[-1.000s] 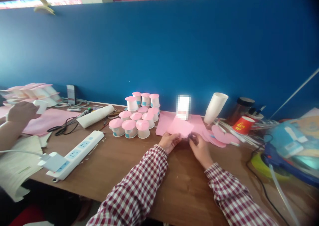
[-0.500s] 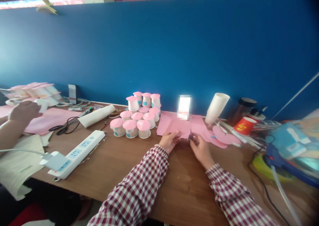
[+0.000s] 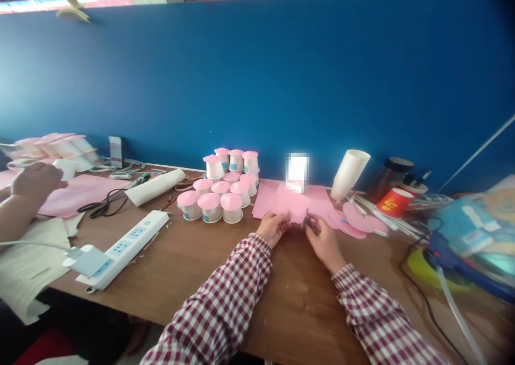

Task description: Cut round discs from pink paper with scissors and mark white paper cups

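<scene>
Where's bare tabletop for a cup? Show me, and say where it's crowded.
Bare tabletop shows between the power strip and the left sleeve, and between the left sleeve and the right sleeve. It's crowded among the pink-topped cups, and right of the right hand: pink discs, red cup.

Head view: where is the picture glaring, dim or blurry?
Head view: the blue partition pales at far left, darkening toward the right; the small upright white rectangle is blown out, its edges pixelated. Same head view: the dark object in the right hand is too soft to identify.
</scene>
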A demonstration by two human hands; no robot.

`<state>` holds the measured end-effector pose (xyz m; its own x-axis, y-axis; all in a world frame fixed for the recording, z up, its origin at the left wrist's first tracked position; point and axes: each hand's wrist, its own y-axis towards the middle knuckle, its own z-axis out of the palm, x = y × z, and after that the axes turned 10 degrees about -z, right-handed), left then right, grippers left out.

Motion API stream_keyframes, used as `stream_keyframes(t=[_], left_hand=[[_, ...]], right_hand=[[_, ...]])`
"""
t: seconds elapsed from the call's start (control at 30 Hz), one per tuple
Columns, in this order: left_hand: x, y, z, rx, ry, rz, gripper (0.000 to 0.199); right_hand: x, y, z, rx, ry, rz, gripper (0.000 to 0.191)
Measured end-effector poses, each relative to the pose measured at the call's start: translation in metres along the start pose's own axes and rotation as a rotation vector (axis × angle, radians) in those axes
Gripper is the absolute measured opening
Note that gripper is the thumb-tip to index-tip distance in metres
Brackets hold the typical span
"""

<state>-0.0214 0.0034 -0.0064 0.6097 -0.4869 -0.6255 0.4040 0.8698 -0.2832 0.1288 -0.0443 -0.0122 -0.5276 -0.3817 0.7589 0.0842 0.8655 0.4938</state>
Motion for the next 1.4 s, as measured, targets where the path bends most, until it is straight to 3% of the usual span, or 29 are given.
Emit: stream_keyframes(t=[1.0, 1.4], left_hand=[[-0.002, -0.001, 0.001, 0.001, 0.002, -0.038, 0.010], [-0.003, -0.001, 0.001, -0.058, -0.025, -0.043, 0.008]], right_hand=[[0.002, 0.001, 0.000, -0.017, 0.045, 0.014, 0.041], [0.010, -0.002, 0.002, -0.013, 0.149, 0.015, 0.040]])
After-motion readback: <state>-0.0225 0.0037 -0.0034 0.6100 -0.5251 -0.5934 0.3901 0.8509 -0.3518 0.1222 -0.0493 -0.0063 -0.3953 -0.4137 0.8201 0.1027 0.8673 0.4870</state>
